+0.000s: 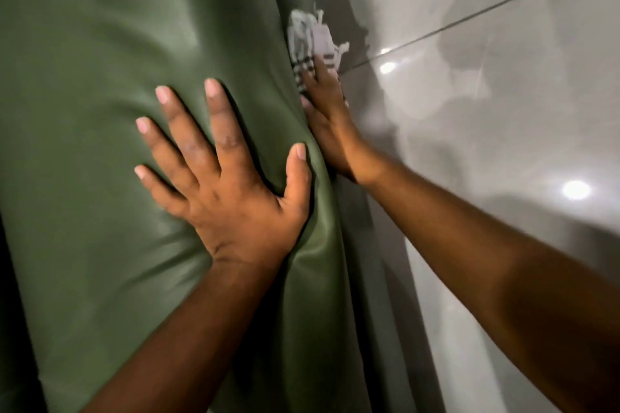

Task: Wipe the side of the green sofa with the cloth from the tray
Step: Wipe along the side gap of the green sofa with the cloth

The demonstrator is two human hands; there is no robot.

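I see the cloth (pixel 310 40) pinned flat against the sofa (pixel 100 77) side under my right hand (pixel 330 124), its edge blurred; my left hand (pixel 228 178) lies spread on top.

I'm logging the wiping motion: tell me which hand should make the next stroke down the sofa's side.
Right. The right hand already presses the white checked fringed cloth flat against the side of the green leather-like sofa. The left hand lies spread on top, empty, bracing.

home interior, green sofa (pixel 100 77), glossy floor tiles (pixel 503 94)
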